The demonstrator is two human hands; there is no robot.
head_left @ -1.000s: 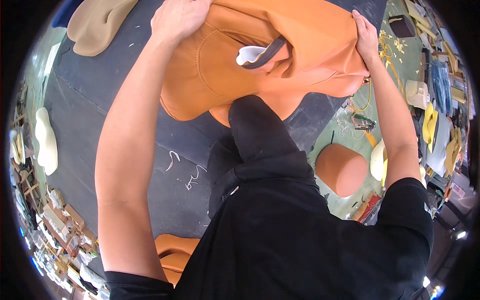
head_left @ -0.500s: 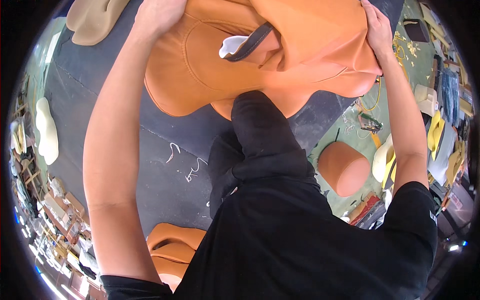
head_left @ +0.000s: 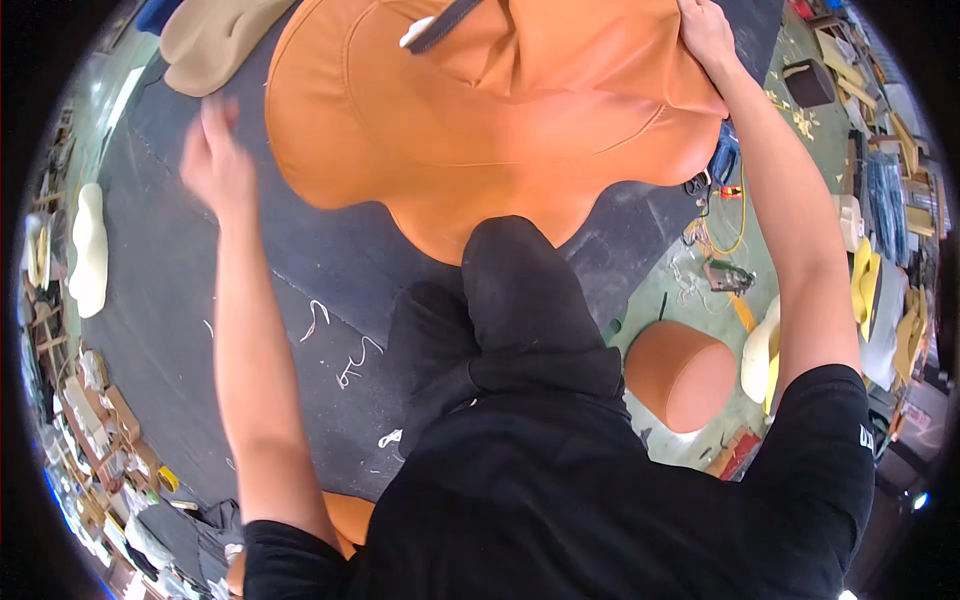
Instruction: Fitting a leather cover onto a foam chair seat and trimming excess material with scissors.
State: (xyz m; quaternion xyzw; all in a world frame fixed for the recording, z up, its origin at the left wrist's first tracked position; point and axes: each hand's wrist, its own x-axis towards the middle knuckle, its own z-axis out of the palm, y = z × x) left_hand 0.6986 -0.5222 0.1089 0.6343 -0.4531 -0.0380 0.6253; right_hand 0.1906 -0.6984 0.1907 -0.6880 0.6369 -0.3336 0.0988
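Observation:
A large orange leather cover [head_left: 450,130] with a wavy lower outline and stitched seams spreads over the dark work surface before my knees. My right hand [head_left: 708,38] grips its upper right edge, where the leather bunches into folds. A dark strip with a white underside [head_left: 440,28] sticks up from the folds near the top. My left hand [head_left: 220,165] is off the cover, in the air to its left, its fingers smeared by motion.
The dark sheet [head_left: 170,280] under me carries loose thread scraps. A beige foam piece [head_left: 215,45] lies at the far left, a pale foam piece [head_left: 90,250] at the left edge. To the right are an orange round pouf [head_left: 680,375] and yellow cable [head_left: 740,235] on the green floor.
My left hand has let go of the cover and moved down and left. The cover now lies flatter, its lower edge more spread out, while my right hand keeps its hold.

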